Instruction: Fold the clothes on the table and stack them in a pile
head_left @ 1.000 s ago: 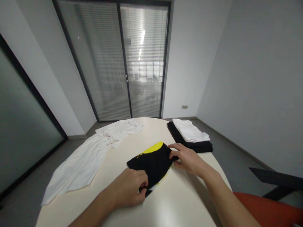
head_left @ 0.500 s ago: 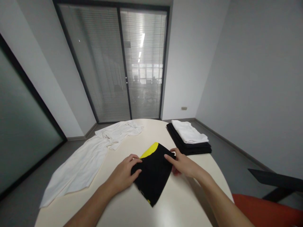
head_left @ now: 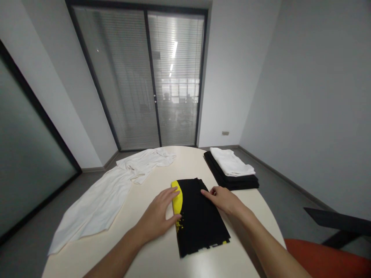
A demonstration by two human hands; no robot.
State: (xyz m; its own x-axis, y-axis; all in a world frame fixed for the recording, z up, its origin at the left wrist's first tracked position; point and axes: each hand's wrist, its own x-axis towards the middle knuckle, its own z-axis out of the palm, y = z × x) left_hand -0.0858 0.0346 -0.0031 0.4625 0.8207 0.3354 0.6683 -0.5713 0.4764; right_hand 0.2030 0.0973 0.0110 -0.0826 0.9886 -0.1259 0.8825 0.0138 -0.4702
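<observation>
A folded black garment [head_left: 199,220] with a yellow patch and yellow specks along its left side lies on the table in front of me. My left hand [head_left: 158,212] rests at its left edge, thumb and fingers spread apart, with fingertips on the yellow patch and the thumb on the cloth lower down. At the upper right edge, my right hand [head_left: 223,199] has its thumb on top of the fabric and its other fingers curled at the side, gripping that edge. Those curled fingertips are partly hidden.
A white garment [head_left: 92,204] is spread along the left side of the round table [head_left: 153,255]. Toward the back right stands a stack of folded black clothes [head_left: 232,183] topped by a folded white one [head_left: 232,162]. An orange chair seat [head_left: 321,258] is at the lower right.
The black garment has turned from a tilted diamond to nearly straight, its yellow patch swinging to the left side. Both hands have shifted slightly along its edges.
</observation>
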